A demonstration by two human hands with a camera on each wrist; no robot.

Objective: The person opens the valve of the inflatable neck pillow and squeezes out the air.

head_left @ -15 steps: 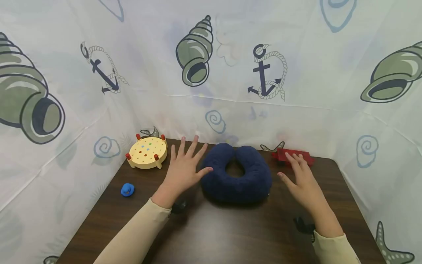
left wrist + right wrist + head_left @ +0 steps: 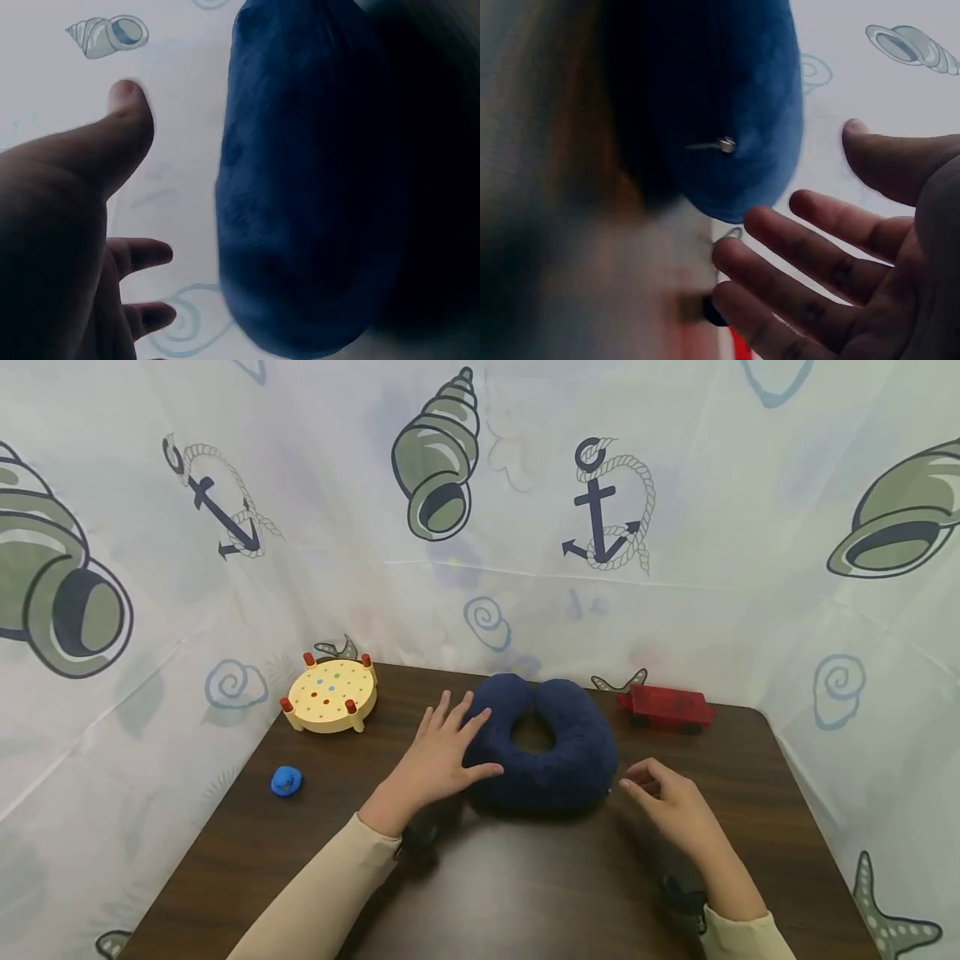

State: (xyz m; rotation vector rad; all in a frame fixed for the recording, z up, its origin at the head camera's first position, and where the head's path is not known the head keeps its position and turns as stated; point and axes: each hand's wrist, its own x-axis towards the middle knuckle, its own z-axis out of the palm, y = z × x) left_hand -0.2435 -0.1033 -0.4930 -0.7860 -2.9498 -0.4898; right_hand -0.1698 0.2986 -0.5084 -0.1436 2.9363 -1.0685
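Observation:
A dark blue U-shaped neck pillow [image 2: 543, 777] lies on the brown table with its opening toward the back wall. My left hand [image 2: 438, 756] is spread at its left side, overlapping its edge in the head view; the left wrist view shows a gap between thumb and pillow. On the other side, my right hand [image 2: 671, 802] hovers near the pillow's right edge with bent, relaxed fingers and nothing in them. A small metal zipper pull [image 2: 726, 145] shows on the pillow's side in the right wrist view.
At the back left is a round yellow toy stool [image 2: 330, 697], upside down with red-tipped legs. A small blue rubber duck [image 2: 286, 781] sits in front of it. A red toy vehicle [image 2: 667, 707] stands at the back right. Printed cloth walls [image 2: 525, 543] surround the table.
My left hand has moved right, over the pillow's left edge. The right hand has come down and toward the pillow, its fingers bending, uncovering the red toy vehicle. The head view has tilted slightly down.

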